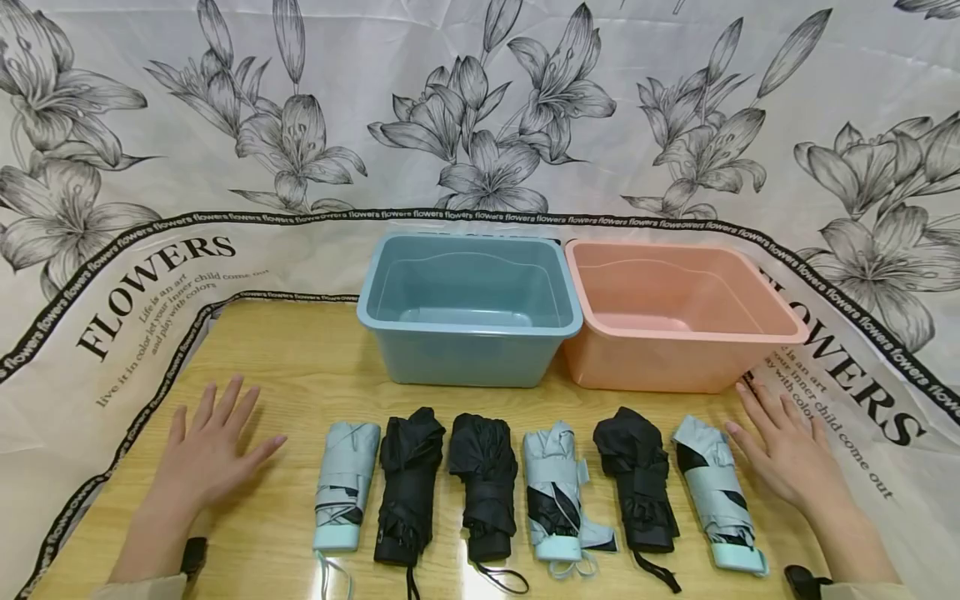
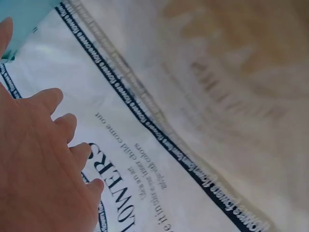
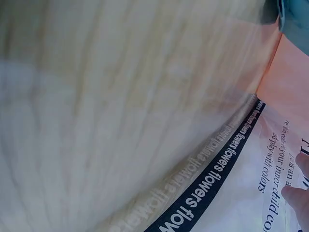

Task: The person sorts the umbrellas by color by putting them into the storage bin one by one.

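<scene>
In the head view a row of folded umbrellas lies across the table, handles toward me. Three are pale blue: one at the left end (image 1: 348, 467), one right of the middle (image 1: 551, 467), one at the right end (image 1: 716, 487). Between them lie three black umbrellas, the left one (image 1: 407, 492), the middle one (image 1: 486, 483) and the right one (image 1: 637, 475). My left hand (image 1: 206, 454), fingers spread, lies left of the row, holding nothing. To the right, my right hand (image 1: 795, 454) is also spread and holds nothing, its thumb close to the end blue umbrella.
Behind the row stand a blue-grey bin (image 1: 465, 354) and a pink bin (image 1: 652, 367), side by side with rims touching; no contents show. A white flower-printed cloth (image 1: 300, 250) rises behind and along both sides of the wooden table (image 1: 292, 358).
</scene>
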Tool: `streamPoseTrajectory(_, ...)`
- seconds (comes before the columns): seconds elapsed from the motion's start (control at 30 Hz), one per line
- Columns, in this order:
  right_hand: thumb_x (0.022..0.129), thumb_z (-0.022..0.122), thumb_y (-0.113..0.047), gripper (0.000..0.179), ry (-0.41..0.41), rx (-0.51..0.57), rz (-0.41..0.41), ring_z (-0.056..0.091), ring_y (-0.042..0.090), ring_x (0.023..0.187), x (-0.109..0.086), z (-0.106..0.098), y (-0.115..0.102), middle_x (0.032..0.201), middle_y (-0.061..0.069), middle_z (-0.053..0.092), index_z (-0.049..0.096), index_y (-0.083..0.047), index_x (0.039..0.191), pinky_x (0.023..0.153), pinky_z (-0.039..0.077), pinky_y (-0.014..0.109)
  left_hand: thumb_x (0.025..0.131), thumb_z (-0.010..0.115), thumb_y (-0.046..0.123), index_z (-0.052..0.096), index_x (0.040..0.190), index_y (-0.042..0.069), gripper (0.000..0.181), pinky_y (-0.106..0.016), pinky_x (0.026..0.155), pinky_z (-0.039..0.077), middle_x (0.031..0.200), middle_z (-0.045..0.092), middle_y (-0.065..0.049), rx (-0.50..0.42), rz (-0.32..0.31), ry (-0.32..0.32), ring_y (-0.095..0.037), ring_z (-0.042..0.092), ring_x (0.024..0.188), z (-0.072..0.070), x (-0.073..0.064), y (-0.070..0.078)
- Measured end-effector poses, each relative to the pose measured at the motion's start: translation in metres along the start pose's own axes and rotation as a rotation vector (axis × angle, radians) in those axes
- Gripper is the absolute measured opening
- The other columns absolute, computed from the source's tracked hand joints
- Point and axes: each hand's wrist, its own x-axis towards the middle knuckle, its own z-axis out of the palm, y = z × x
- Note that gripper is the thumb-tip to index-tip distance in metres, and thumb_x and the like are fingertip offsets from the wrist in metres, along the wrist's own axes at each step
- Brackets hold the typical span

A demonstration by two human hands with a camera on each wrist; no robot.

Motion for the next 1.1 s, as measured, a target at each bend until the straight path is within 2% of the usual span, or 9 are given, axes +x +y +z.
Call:
streamPoseTrajectory(0.2, 0.112, 0.039, -0.041, 0.071, 0.019, 0.017, 0.003, 0.003, 0.055, 0.154, -0.001, -0.002, -0.002, 0.173, 0.017, -0.004, 0.004, -0.019, 0.169, 0.118, -0.014, 0.072, 0.102, 0.047, 0.067, 0.01, 0.169, 0.012, 0.094, -0.072, 0.12, -0.012, 0.174, -0.007, -0.011, -0.021, 0.006, 0.025, -0.045, -0.009, 0.158, -0.006, 0.009, 0.007)
streamPoseTrajectory(0.37, 0.112, 0.042, -0.036, 0.072, 0.069, 0.102, -0.006, 0.003, 0.055, 0.154, -0.002, -0.007, -0.006, 0.174, 0.008, -0.006, 0.002, -0.02, 0.169, 0.117, -0.013, 0.075, 0.102, 0.049, 0.067, 0.01, 0.169, 0.014, 0.095, -0.068, 0.121, -0.017, 0.175, -0.005, -0.011, -0.044, 0.025, 0.06, -0.043, -0.01, 0.158, -0.015, 0.022, 0.018)
streamPoseTrajectory(0.5, 0.111, 0.047, -0.029, 0.074, 0.11, 0.208, -0.025, 0.002, 0.052, 0.155, -0.002, -0.012, -0.011, 0.174, 0.01, -0.003, 0.001, -0.02, 0.169, 0.12, -0.006, 0.073, 0.102, 0.049, 0.067, 0.01, 0.169, 0.014, 0.094, -0.069, 0.122, -0.012, 0.175, -0.005, -0.01, -0.048, 0.054, 0.09, -0.042, -0.008, 0.159, -0.024, 0.035, 0.033)
streamPoseTrajectory(0.6, 0.109, 0.052, -0.027, 0.08, 0.109, 0.299, -0.017, 0.002, 0.054, 0.155, -0.001, -0.017, -0.015, 0.174, 0.013, -0.002, -0.001, -0.023, 0.169, 0.119, -0.003, 0.075, 0.102, 0.048, 0.066, 0.01, 0.169, 0.014, 0.093, -0.07, 0.123, -0.008, 0.175, -0.004, -0.009, -0.049, 0.082, 0.113, -0.041, -0.007, 0.159, -0.032, 0.048, 0.045)
streamPoseTrajectory(0.67, 0.108, 0.055, -0.027, 0.085, 0.08, 0.354, 0.005, 0.011, 0.061, 0.15, -0.002, -0.021, -0.02, 0.174, 0.014, -0.003, -0.004, -0.028, 0.168, 0.112, 0.003, 0.083, 0.102, 0.049, 0.066, 0.013, 0.169, 0.013, 0.093, -0.069, 0.124, -0.005, 0.175, -0.001, -0.009, -0.05, 0.102, 0.133, -0.04, -0.004, 0.16, -0.038, 0.056, 0.053)
streamPoseTrajectory(0.73, 0.107, 0.059, -0.029, 0.089, 0.039, 0.377, 0.028, 0.023, 0.068, 0.142, -0.004, -0.024, -0.025, 0.173, 0.02, 0.001, -0.006, -0.029, 0.168, 0.102, 0.014, 0.089, 0.102, 0.05, 0.065, 0.014, 0.169, 0.013, 0.092, -0.069, 0.124, -0.003, 0.176, -0.001, -0.008, -0.045, 0.123, 0.147, -0.04, -0.002, 0.16, -0.044, 0.064, 0.062)
streamPoseTrajectory(0.83, 0.106, 0.061, -0.032, 0.093, -0.049, 0.383, 0.052, 0.038, 0.071, 0.128, -0.01, -0.027, -0.032, 0.17, 0.029, 0.006, -0.009, -0.03, 0.167, 0.088, 0.03, 0.09, 0.102, 0.051, 0.065, 0.017, 0.169, 0.012, 0.091, -0.068, 0.125, 0.001, 0.176, 0.0, -0.006, -0.037, 0.157, 0.165, -0.038, 0.001, 0.16, -0.051, 0.075, 0.076)
streamPoseTrajectory(0.9, 0.106, 0.063, -0.032, 0.095, -0.097, 0.378, 0.048, 0.042, 0.069, 0.126, -0.014, -0.028, -0.035, 0.168, 0.033, 0.01, -0.009, -0.029, 0.168, 0.085, 0.036, 0.088, 0.102, 0.05, 0.065, 0.017, 0.169, 0.013, 0.091, -0.066, 0.126, 0.002, 0.176, 0.001, -0.006, -0.03, 0.179, 0.165, -0.037, 0.001, 0.161, -0.056, 0.083, 0.085)
streamPoseTrajectory(1.1, 0.102, 0.07, -0.03, 0.1, -0.181, 0.388, -0.002, 0.052, 0.064, 0.121, -0.026, -0.023, -0.035, 0.166, 0.035, 0.016, -0.004, -0.021, 0.169, 0.089, 0.049, 0.076, 0.101, 0.05, 0.069, 0.015, 0.169, 0.016, 0.094, -0.061, 0.128, 0.003, 0.176, 0.006, -0.008, 0.007, 0.232, 0.125, -0.036, 0.004, 0.161, -0.069, 0.105, 0.109)
